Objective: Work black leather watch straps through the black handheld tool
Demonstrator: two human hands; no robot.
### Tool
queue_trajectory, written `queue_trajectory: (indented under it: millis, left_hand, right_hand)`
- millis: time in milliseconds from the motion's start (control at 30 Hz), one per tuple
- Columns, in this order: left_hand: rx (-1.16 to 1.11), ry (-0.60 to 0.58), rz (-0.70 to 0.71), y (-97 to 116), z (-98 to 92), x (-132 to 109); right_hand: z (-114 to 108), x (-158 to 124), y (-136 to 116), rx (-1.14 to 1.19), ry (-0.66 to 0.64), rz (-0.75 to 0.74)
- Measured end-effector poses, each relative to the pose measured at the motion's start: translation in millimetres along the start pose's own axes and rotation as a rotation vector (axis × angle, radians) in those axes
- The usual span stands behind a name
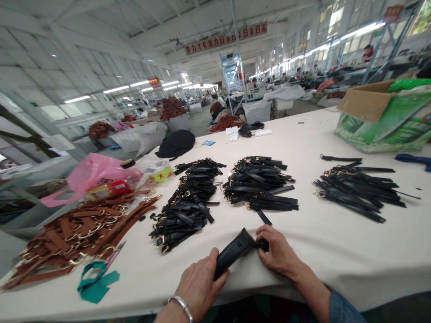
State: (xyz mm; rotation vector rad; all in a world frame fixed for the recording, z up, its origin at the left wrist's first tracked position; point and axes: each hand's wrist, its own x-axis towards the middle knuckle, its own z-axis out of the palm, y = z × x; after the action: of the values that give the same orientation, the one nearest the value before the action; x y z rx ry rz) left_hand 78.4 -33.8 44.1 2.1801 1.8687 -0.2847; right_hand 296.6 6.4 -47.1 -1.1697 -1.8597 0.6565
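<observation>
Near the front edge of the table, my left hand [200,281] is wrapped round a wide black leather strap [235,252]. The strap slants up to the right and has a small dark stud or hole near its far end. At that end my right hand [276,252] pinches a dark narrow piece; whether it is joined to the wide strap I cannot tell. Just beyond my hands lie two piles of black buckled straps, the left pile [188,202] and the middle pile [259,181]. A smaller pile of black straps [360,186] lies farther right.
Brown straps with metal rings [77,226] cover the table's left side, beside scissors [115,255] and a teal cloth strip [96,282]. Behind them is a pink plastic bag [101,172]. A black cap [177,143] and a green bag with a cardboard box [384,121] stand farther back.
</observation>
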Motion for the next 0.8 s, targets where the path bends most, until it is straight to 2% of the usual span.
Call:
queue_trajectory:
  millis: [167,400,500,667,800]
  left_hand:
    - [0.020,-0.069,-0.050,-2,-1.5,-7]
    - [0.023,-0.059,-0.039,18,-4.4,11]
    - [0.005,-0.049,-0.033,12,-5.6,12]
    - [0.035,-0.038,-0.075,-7,-2.4,-1]
    - [0.042,-0.023,-0.061,-2,2.2,-6]
  right_hand:
    - [0,0,2,0.004,-0.015,0.035]
    - [1,2,4,0.007,0.001,0.049]
    - [1,2,4,-0.005,0.005,0.051]
    - [0,1,2,-0.014,0.008,0.044]
    - [1,1,3,-0.024,0.014,0.022]
